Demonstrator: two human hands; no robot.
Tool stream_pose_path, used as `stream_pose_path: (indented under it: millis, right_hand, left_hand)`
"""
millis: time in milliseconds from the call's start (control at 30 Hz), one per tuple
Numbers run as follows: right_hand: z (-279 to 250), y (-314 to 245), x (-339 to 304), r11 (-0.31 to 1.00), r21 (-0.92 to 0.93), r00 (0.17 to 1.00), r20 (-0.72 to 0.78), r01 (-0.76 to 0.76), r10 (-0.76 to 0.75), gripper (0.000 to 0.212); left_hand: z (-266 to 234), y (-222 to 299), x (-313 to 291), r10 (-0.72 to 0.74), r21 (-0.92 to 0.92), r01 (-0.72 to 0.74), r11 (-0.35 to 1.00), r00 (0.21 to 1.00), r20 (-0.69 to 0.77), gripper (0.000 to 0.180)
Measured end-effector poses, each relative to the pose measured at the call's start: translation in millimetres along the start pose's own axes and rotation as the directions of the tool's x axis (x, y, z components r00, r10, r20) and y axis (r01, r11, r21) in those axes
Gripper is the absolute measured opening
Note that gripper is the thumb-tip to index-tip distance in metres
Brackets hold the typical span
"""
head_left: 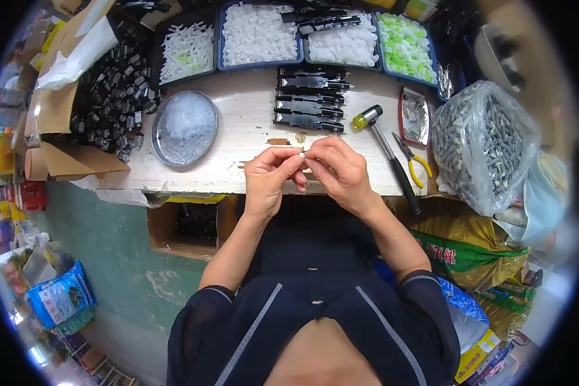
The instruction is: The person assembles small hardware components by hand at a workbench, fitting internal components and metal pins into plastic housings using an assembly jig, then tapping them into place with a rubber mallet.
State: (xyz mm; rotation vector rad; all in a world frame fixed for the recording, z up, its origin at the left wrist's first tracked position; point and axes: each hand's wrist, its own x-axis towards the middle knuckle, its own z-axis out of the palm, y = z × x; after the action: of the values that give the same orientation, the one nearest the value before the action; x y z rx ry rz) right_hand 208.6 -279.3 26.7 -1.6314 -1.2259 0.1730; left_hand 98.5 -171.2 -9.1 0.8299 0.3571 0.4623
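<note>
Over the front edge of the white worktable, my left hand (pixel 273 177) and my right hand (pixel 340 170) meet at the fingertips. Both are closed in a pinch on one small whitish piece (pixel 302 154), mostly covered by the fingers, so its kind is unclear. Just beyond them lie a small brown scrap (pixel 278 141) and several black slotted plastic parts (pixel 310 103) in a stacked row. To the right of my right hand rest a hammer (pixel 392 154) with a yellow-and-black head and pliers (pixel 413 161) with yellow handles.
Along the back stand trays of white pieces (pixel 260 35) and green-white pieces (pixel 405 45). A round metal dish (pixel 185 128) sits left, beside a carton of black parts (pixel 119 90). At right are a red-rimmed tray (pixel 415 116) and a clear bag of grey pieces (pixel 486 141).
</note>
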Motion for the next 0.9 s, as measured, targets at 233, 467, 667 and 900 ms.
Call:
stream_pose_path:
  millis: [233, 467, 667, 900]
  right_hand:
    - [-0.2, 10.2, 4.4, 0.984, -0.151, 0.995, 0.006, 0.098, -0.099, 0.011]
    - [-6.3, 22.3, 1.7, 0.9, -0.397, 0.963, 0.256, 0.179, -0.079, 0.009]
    - [6.5, 25.1, -0.4, 0.88, -0.431, 0.957, 0.28, 0.2, -0.081, 0.012]
    - [-6.2, 25.7, 1.9, 0.914, -0.38, 0.969, 0.241, 0.14, -0.048, 0.01]
  left_hand:
    - [-2.1, 12.7, 5.8, -0.097, 0.15, 0.093, 0.984, 0.995, 0.022, 0.016]
    - [-18.6, 33.9, 15.5, 0.305, 0.909, -0.404, 0.107, 0.883, 0.356, 0.025]
    - [-24.4, 24.6, 17.4, 0.161, 0.903, -0.424, 0.072, 0.898, 0.409, 0.035]
    - [-15.9, 33.0, 25.6, 0.004, 0.903, -0.426, 0.051, 0.905, 0.426, 0.03]
